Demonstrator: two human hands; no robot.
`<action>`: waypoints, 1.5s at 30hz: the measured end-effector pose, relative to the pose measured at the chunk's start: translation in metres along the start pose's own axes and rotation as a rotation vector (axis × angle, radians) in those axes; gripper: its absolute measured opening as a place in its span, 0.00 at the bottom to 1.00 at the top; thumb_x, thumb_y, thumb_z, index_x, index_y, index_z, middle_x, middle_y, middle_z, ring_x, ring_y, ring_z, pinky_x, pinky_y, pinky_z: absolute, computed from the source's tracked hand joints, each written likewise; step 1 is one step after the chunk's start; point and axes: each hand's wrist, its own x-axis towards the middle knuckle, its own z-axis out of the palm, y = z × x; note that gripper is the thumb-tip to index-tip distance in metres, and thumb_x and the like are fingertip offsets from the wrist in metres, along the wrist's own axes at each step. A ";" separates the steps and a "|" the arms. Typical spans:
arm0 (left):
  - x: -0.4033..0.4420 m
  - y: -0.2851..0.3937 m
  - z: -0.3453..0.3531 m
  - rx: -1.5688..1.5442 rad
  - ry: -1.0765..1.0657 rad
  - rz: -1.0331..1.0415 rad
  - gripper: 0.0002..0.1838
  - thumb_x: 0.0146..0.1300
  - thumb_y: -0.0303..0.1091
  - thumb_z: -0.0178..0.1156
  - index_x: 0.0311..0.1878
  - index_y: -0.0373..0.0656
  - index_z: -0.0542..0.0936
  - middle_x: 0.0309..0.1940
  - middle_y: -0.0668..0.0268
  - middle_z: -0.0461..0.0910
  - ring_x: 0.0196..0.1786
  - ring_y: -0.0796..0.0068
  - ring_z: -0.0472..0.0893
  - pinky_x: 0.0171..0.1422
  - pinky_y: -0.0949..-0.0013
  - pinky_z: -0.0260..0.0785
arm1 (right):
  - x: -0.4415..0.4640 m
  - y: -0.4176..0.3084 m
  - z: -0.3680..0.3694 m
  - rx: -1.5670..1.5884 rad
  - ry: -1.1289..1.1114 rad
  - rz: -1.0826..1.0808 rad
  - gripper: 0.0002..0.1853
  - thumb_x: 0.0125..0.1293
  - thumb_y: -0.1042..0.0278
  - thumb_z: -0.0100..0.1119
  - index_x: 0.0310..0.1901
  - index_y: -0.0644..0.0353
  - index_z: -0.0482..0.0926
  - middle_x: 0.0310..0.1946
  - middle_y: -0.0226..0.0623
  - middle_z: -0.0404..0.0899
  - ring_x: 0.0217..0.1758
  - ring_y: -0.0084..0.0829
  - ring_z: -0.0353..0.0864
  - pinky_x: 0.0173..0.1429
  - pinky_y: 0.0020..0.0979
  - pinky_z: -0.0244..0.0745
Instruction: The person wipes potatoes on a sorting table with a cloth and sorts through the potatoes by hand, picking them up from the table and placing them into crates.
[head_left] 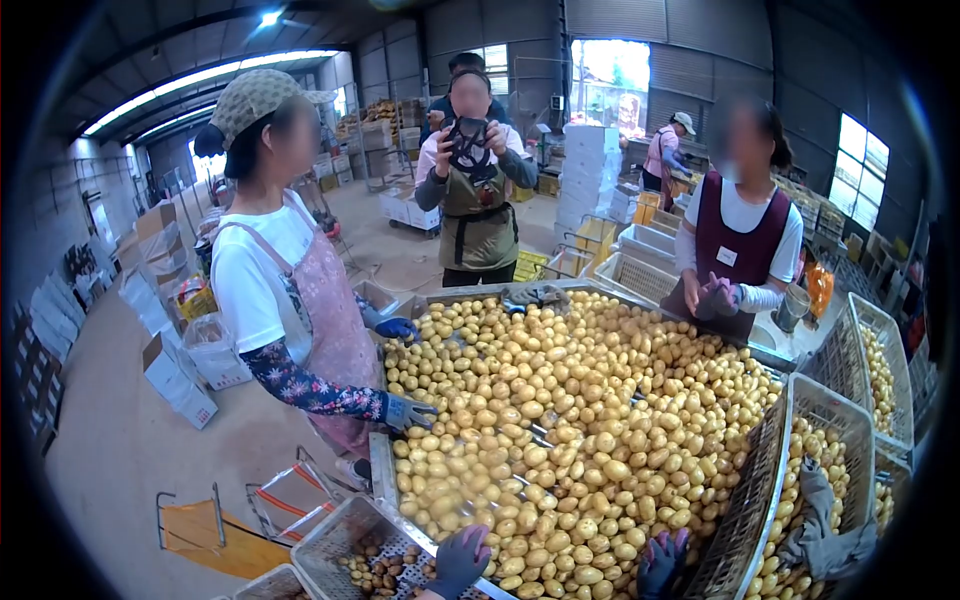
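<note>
Gloved left hand (460, 561) and right hand (661, 566) near smooth, oval potatoes (616, 470); grips I cannot tell.

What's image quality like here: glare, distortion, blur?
Head view: fisheye bowing, black vignette at the corners. Head view: back window blown out, ceiling lamp glaring. Head view: potatoes mostly distinct, a hazy patch softening the lower left ones. Head view: left hand and right hand legible, near the bottom edge.

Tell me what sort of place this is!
Probably a sorting and packing shed: a big table is heaped with what look like potatoes, plastic crates stand beside it, and white boxes are stacked behind.
</note>
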 end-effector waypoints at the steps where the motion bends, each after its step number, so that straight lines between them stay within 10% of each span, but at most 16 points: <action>1: 0.000 0.000 0.000 0.019 0.000 0.006 0.24 0.55 0.43 0.61 0.57 0.51 0.75 0.50 0.63 0.74 0.47 0.58 0.76 0.51 0.55 0.69 | -0.005 0.008 0.019 0.146 -0.022 0.024 0.22 0.73 0.57 0.36 0.65 0.52 0.64 0.64 0.35 0.67 0.72 0.41 0.56 0.78 0.51 0.38; 30: 0.000 0.001 -0.002 0.046 -0.002 0.008 0.24 0.55 0.43 0.60 0.56 0.49 0.75 0.50 0.64 0.74 0.50 0.59 0.76 0.53 0.56 0.69 | 0.004 -0.007 -0.007 0.058 -0.041 -0.004 0.22 0.65 0.58 0.47 0.58 0.56 0.73 0.61 0.42 0.70 0.72 0.45 0.57 0.77 0.50 0.43; 32: 0.000 0.001 -0.002 0.005 -0.015 0.017 0.25 0.57 0.43 0.60 0.58 0.49 0.75 0.51 0.62 0.73 0.48 0.56 0.75 0.53 0.55 0.68 | 0.005 -0.017 -0.005 0.534 0.192 0.227 0.11 0.57 0.73 0.56 0.42 0.64 0.81 0.52 0.51 0.77 0.72 0.59 0.55 0.73 0.51 0.49; 45: 0.001 0.004 -0.006 0.006 -0.017 0.006 0.25 0.57 0.45 0.60 0.58 0.49 0.75 0.52 0.63 0.73 0.48 0.56 0.75 0.53 0.55 0.68 | 0.006 -0.018 -0.010 0.451 0.157 0.195 0.12 0.56 0.74 0.57 0.43 0.64 0.80 0.53 0.51 0.76 0.73 0.58 0.54 0.73 0.50 0.51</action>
